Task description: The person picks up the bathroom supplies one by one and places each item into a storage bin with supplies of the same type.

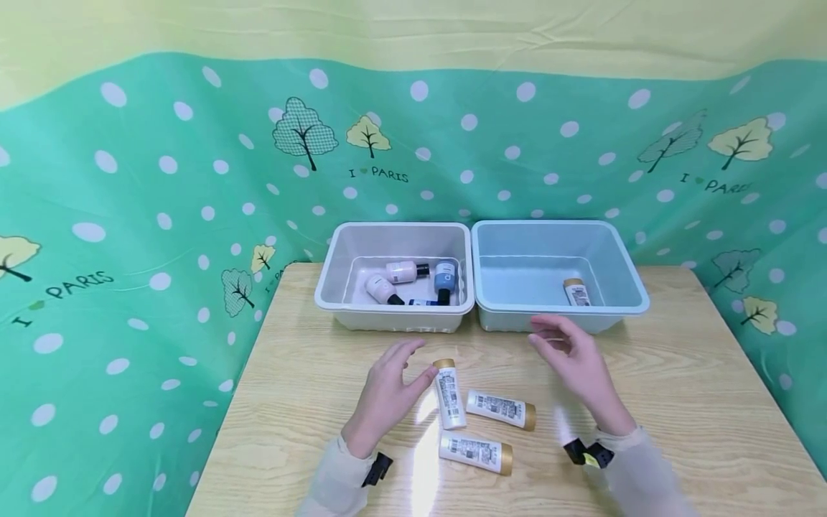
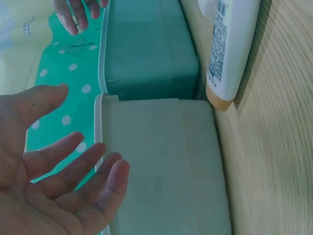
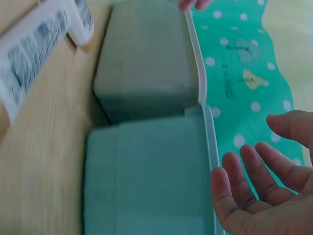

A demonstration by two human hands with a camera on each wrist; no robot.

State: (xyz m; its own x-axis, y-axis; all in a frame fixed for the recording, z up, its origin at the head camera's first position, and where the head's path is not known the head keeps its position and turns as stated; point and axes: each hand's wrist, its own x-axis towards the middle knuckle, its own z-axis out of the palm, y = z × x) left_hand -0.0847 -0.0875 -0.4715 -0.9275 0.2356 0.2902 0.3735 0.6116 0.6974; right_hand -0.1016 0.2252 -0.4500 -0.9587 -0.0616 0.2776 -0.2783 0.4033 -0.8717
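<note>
Three white tubes with gold caps lie on the table in the head view. One tube points its cap toward the bins, beside my left hand, whose thumb tip overlaps the cap in this view. To its right lies a second tube, and a third tube lies nearest me. My left hand holds nothing, fingers loosely bent and spread from the thumb. My right hand, also holding nothing, hovers just in front of the blue bin. Inside that bin is another gold-capped tube.
Left of the blue bin stands a grey-white bin holding several small bottles, among them a pink bottle and a blue bottle with black caps. A green dotted cloth hangs behind the wooden table.
</note>
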